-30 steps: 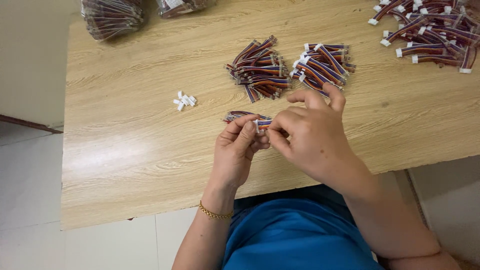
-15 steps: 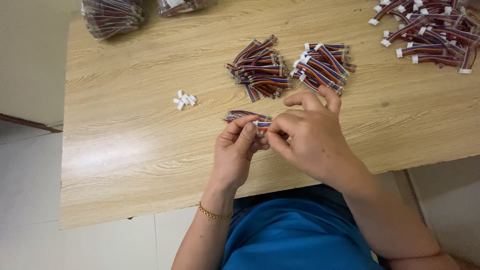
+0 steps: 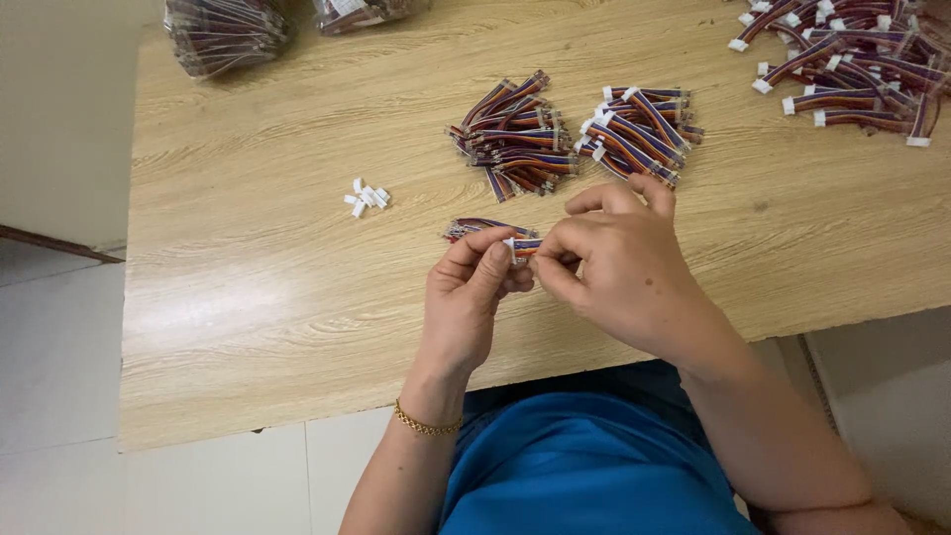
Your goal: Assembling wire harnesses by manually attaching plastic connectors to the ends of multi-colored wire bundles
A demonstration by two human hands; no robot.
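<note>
Over the near edge of a light wooden table (image 3: 277, 287), my left hand (image 3: 471, 297) and my right hand (image 3: 619, 267) meet and pinch one short multicoloured wire lead (image 3: 523, 247) with a white connector. A small bunch of similar wire leads (image 3: 482, 228) lies on the table just behind my left fingers. A gold bracelet circles my left wrist. The part of the lead inside my fingers is hidden.
Two piles of striped wire leads (image 3: 515, 134) (image 3: 639, 124) lie behind my hands. Several small white connectors (image 3: 366, 197) sit to the left. A larger heap of leads (image 3: 852, 59) fills the far right corner. Clear bags of wire leads (image 3: 223, 35) rest at the far left.
Both hands stay together on the wire lead; my right fingers shift slightly, and nothing else on the table moves.
</note>
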